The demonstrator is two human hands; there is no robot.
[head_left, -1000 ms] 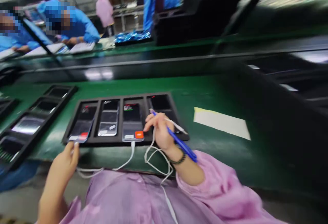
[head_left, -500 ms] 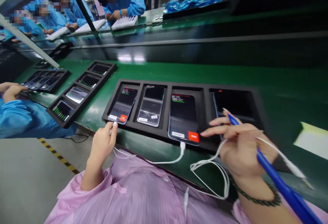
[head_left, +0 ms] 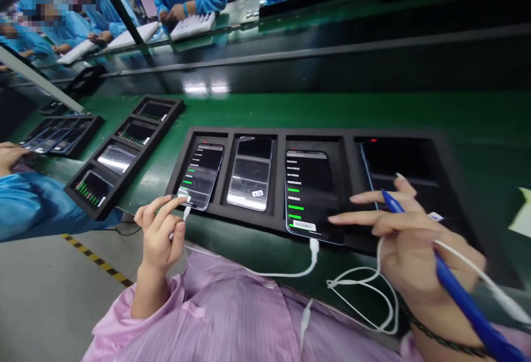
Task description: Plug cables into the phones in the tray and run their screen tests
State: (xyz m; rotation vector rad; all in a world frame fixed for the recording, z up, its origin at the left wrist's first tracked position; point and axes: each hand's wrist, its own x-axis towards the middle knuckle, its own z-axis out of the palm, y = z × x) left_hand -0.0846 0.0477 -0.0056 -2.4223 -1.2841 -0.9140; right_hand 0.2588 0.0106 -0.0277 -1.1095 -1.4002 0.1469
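A black foam tray (head_left: 274,224) with four slots lies on the green belt in front of me. Its slots hold a first phone (head_left: 200,174) with green lines on its screen, a second phone (head_left: 252,172), a third phone (head_left: 312,193) with green lines, and a dark fourth phone (head_left: 392,171). My left hand (head_left: 160,235) pinches a white cable plug (head_left: 186,214) at the first phone's bottom edge, index finger on its corner. My right hand (head_left: 409,243) grips a blue pen (head_left: 460,293) and a white cable (head_left: 365,287), its fingers stretched toward the third phone's lower right corner.
A second black tray (head_left: 120,155) of lit phones lies to the left, with another tray (head_left: 62,135) beyond it. A co-worker's blue sleeve (head_left: 37,202) rests at the left edge. Several people in blue work at the far bench. A pale paper (head_left: 523,215) lies at the right.
The red buttons on the first and third phones have gone; both screens now show green lines. My left index finger has lifted onto the first phone's corner. The view moved closer.
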